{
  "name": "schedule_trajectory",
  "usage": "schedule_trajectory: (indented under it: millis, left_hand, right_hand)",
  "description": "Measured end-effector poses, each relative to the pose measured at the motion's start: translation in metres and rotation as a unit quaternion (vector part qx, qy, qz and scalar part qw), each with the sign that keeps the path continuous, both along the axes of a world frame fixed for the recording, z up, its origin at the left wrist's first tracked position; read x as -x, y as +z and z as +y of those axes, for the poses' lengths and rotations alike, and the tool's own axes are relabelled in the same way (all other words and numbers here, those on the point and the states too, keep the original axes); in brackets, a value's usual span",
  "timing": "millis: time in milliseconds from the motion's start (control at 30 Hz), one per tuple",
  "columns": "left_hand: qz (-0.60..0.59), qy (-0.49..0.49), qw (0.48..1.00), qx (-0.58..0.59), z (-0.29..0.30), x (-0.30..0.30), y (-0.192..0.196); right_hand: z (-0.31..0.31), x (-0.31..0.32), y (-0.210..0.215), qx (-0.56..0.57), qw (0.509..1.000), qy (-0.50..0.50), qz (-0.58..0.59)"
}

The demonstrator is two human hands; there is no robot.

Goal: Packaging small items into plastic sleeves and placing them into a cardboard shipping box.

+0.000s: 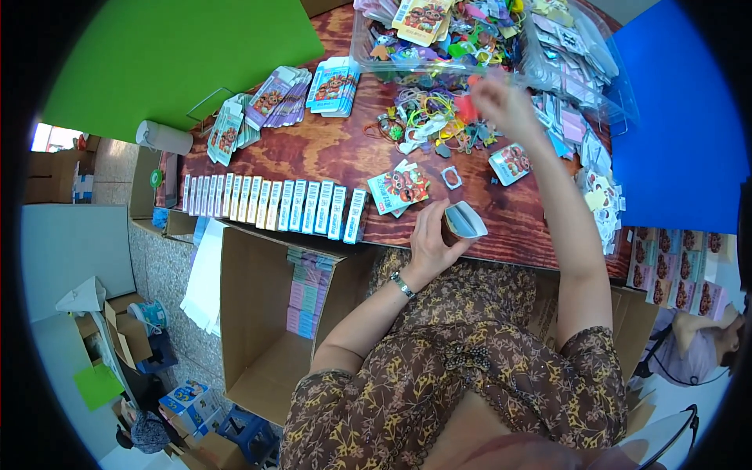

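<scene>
- Left hand [429, 247]: fingers and thumb closed round the side of a small open-topped paperboard box [470, 222] with a pale interior, at the table's near edge. Its mouth is open; contents not legible.
- Brown cardboard carton [258, 325], below the table edge: open, with stacked pastel boxes [307, 294] along its far side.
- Row of slim upright boxes [286, 205], pale to blue, along the near edge, left of the left hand.
- Just beyond the left hand: teal illustrated packs [398, 190] and a small square packet with a red ring design [451, 178].
- Right hand [505, 102]: blurred, fingers bent, over the far loose pile of multicoloured plastic trinkets [431, 117]. A bright red piece [468, 108] is at its fingertips; whether gripped, cannot tell.
- Judgement: step in hand appears to be picking trinkets for the held box. The next move calls for a secure pinch and the box mouth kept clear.
- Far side: clear plastic tub [439, 72] heaped with mixed trinkets; flat pale packets [576, 59] lie to its right.
</scene>
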State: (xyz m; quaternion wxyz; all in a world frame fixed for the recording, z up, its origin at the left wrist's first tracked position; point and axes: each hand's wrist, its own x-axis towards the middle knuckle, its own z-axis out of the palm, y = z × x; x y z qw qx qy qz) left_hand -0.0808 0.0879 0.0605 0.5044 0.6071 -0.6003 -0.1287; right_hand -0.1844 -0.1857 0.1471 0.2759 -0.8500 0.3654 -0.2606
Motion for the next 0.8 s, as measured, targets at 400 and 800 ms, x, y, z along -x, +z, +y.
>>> schedule_trajectory:
  millis: [400,800]
  left_hand:
    - [-0.003,0.004,1.0,-0.004,-0.001,-0.001,-0.001]
    - [0.007,0.01,1.0,-0.001,0.001,-0.001,-0.005]
  right_hand:
    - [0.044,0.0,-0.047,0.114,0.969,0.03,0.216]
    - [0.06,-0.008,-0.012,-0.1,0.992,-0.061,0.055]
